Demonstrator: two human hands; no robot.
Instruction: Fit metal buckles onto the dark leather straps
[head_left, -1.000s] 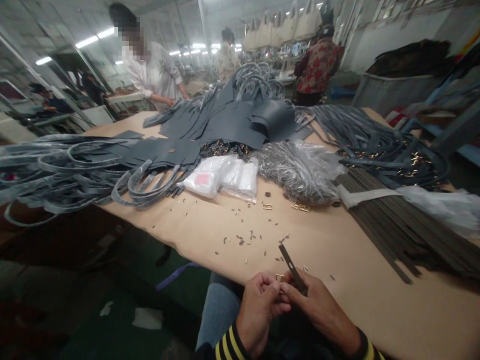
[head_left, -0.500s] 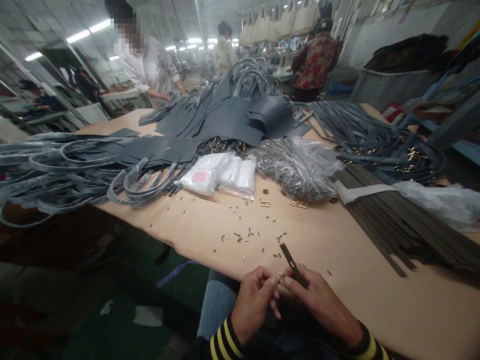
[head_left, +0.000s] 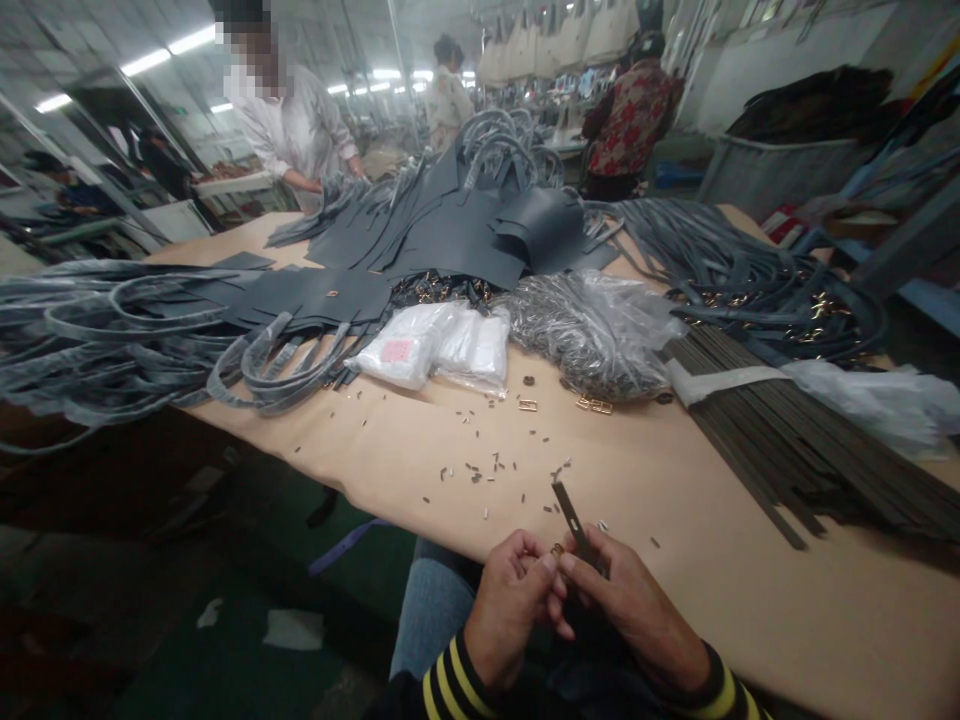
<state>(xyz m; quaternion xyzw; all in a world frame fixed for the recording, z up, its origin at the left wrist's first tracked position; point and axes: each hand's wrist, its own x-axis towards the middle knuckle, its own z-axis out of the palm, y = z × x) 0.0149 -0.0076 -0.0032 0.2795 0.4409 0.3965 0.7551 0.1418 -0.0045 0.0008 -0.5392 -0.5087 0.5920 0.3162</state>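
Both hands are low centre of frame, at the near edge of the surface (head_left: 750,600). I see the right hand (head_left: 634,610) clamped on a thin dark strip (head_left: 571,512), whose free end angles up toward frame centre. The left hand (head_left: 517,600) pinches a small gold buckle (head_left: 556,549) at its fingertips, right against the strip's lower end. Loose metal bits (head_left: 487,465) lie scattered just above the hands. White bags (head_left: 435,345) and a clear hardware bag (head_left: 600,330) sit mid-frame, the strip bundle (head_left: 787,440) at right, grey straps (head_left: 112,330) at left. A person in white (head_left: 300,130) is upper left, beside the dark panels (head_left: 465,235).
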